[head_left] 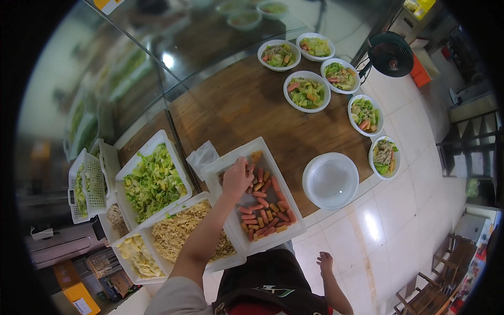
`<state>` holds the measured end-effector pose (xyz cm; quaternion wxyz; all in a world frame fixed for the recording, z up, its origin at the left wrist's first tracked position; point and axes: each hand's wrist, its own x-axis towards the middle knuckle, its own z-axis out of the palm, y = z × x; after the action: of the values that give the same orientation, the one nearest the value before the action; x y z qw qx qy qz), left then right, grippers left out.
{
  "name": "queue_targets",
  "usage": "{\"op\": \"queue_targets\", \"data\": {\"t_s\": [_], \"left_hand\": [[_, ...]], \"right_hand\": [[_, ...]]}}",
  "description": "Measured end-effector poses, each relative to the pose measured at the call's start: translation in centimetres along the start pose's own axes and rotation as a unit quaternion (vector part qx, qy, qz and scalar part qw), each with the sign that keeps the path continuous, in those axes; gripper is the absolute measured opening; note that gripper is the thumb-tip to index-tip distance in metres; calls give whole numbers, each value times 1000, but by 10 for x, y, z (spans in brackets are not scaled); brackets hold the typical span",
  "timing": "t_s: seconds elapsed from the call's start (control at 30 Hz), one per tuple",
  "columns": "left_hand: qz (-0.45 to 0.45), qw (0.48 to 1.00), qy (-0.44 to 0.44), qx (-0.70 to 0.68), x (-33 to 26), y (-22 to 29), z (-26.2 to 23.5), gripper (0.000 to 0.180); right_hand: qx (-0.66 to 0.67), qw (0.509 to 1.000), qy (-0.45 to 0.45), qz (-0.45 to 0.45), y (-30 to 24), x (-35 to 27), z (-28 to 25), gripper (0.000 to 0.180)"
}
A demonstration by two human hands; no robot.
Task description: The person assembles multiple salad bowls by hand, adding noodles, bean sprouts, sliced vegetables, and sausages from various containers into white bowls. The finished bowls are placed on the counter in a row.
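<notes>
My left hand (239, 178) reaches into a white tray (292, 231) and is closed at the far end of it. What its fingers hold is hidden. In the tray lie several pink sausage pieces (261, 201), mixed with tan-brown pieces (270, 215). Small brown chunks (251, 197) show beside my fingers. My right hand (325, 261) hangs low by my side over the floor, holding nothing, its fingers loosely bent and apart.
White tubs of chopped lettuce (149, 181), pale shreds (178, 231) and pale yellow slices (137, 256) stand left. Stacked white bowls (331, 181) sit right of the tray. Several filled salad bowls (307, 92) line the wooden table's (231, 113) far right edge, near a fan (390, 54).
</notes>
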<state>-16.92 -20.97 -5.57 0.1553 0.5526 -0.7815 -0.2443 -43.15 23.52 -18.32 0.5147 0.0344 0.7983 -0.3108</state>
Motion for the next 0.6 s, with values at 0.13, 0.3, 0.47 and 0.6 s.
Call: {"op": "queue_targets", "data": {"t_s": [0.13, 0.3, 0.47, 0.6], "left_hand": [[-149, 897, -18, -417, -2, 9, -25, 15], [-76, 678, -108, -723, -14, 83, -92, 21], [350, 679, -83, -640, -33, 220, -211, 37], [413, 587, 81, -692, -41, 274, -216, 33]], "right_hand": [[1, 1000, -7, 12, 2, -2, 4, 26], [-2, 1000, -17, 21, -3, -4, 6, 26], [-41, 998, -40, -21, 3, -3, 8, 24], [39, 998, -45, 23, 29, 18, 11, 22]]}}
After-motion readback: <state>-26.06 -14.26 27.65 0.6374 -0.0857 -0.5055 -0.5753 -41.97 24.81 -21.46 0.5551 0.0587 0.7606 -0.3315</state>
